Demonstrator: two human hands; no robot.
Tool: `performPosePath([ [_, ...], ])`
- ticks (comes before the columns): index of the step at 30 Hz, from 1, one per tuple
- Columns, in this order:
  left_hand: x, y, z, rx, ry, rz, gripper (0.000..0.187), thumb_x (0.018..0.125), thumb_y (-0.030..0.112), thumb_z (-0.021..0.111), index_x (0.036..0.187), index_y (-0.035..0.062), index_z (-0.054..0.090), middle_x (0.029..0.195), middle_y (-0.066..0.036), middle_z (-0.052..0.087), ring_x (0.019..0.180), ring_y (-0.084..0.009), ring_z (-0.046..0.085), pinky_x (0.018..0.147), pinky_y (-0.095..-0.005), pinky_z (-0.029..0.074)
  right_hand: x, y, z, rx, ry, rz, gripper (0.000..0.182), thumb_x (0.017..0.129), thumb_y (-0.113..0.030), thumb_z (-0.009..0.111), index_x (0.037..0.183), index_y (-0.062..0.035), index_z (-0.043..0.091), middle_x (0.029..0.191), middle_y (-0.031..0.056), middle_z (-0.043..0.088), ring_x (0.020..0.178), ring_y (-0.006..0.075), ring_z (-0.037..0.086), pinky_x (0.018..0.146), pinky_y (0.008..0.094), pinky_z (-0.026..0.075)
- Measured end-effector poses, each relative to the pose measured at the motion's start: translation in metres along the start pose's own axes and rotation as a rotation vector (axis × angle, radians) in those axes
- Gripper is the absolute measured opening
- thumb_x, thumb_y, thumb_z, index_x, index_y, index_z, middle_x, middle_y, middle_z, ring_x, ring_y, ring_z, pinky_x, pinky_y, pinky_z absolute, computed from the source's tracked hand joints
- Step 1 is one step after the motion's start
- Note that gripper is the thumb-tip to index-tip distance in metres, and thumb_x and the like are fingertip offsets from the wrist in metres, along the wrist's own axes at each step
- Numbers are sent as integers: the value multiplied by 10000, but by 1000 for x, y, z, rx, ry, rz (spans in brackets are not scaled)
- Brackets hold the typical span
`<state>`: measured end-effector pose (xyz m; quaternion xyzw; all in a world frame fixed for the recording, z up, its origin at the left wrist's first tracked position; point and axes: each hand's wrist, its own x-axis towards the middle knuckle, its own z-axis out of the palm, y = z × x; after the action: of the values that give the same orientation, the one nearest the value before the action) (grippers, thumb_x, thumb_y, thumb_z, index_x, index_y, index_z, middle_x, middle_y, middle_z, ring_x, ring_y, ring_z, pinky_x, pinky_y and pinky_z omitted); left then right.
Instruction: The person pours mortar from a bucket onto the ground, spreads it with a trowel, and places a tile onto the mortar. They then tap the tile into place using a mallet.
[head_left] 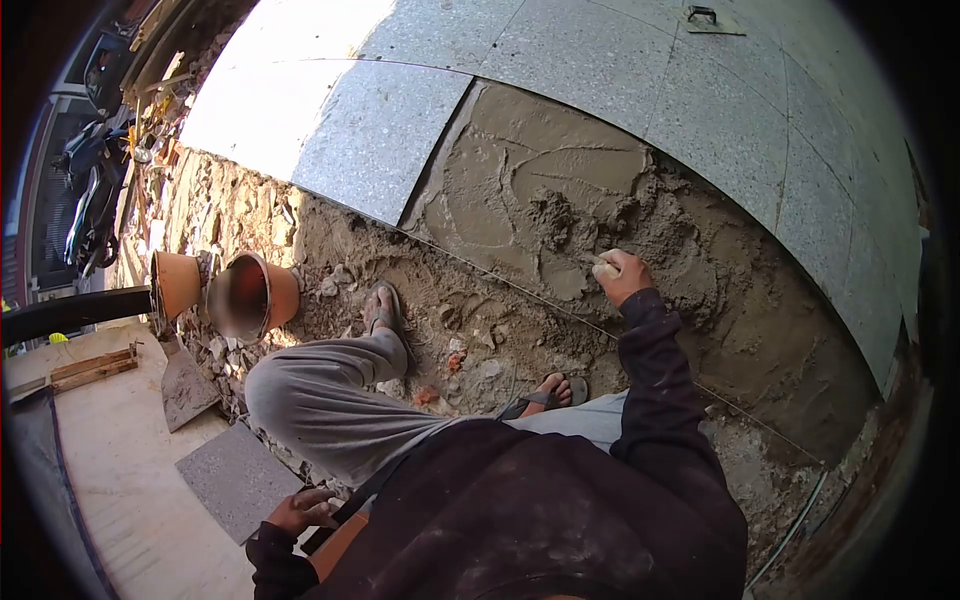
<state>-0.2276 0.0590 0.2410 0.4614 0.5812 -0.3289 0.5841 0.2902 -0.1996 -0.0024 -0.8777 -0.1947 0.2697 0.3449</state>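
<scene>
My right hand (624, 278) is closed around the pale handle of a trowel (606, 268), over the wet grey mortar (560, 185). The blade is hard to make out against the mortar. Ridges and rough lumps mark the mortar around the hand, while its upper left part is smoother. Down at the lower left, my left hand (300, 511) holds nothing, its fingers loosely bent and apart. It is beside a dark strap and an orange container (340, 545) half hidden by my body. A loose speckled tile (238, 480) lies close to it.
Laid speckled tiles (580, 55) border the mortar, and a handled float (703, 15) rests on them. A taut string (510, 283) runs along the mortar's near edge. Two orange buckets (284, 297) stand on rubble at left. A broken tile piece (187, 390) and parked motorbikes (92, 205) are farther left.
</scene>
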Motion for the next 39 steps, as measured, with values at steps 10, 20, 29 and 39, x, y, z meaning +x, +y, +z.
performPosePath([
  [10,42,106,-79,298,1003,696,403,841,110,516,1211,2,401,1069,-139,539,867,-213,562,755,-317,461,43,-60,46,-63,-122,-177,303,718,-246,587,932,-31,600,846,180,616,808,320,598,713,381,466],
  [20,115,242,-36,1196,465,837,434,790,236,569,1182,90,455,947,-155,573,858,-318,555,733,-391,437,26,-4,31,-714,223,-396,346,719,-163,625,1034,-39,551,928,154,568,824,359,556,709,451,454],
  [29,116,264,-43,1174,420,928,483,782,208,591,1213,73,420,896,-177,561,821,-340,552,690,-407,436,-7,-34,107,674,217,548,305,863,-208,456,1091,-6,474,697,75,518,461,145,493,398,312,414],
  [39,103,268,-31,1130,346,943,479,777,188,586,1214,86,417,882,-163,555,826,-346,536,726,-407,418,34,-55,163,-343,-101,114,317,855,-271,466,1050,-25,506,976,202,569,923,348,553,775,419,450],
])
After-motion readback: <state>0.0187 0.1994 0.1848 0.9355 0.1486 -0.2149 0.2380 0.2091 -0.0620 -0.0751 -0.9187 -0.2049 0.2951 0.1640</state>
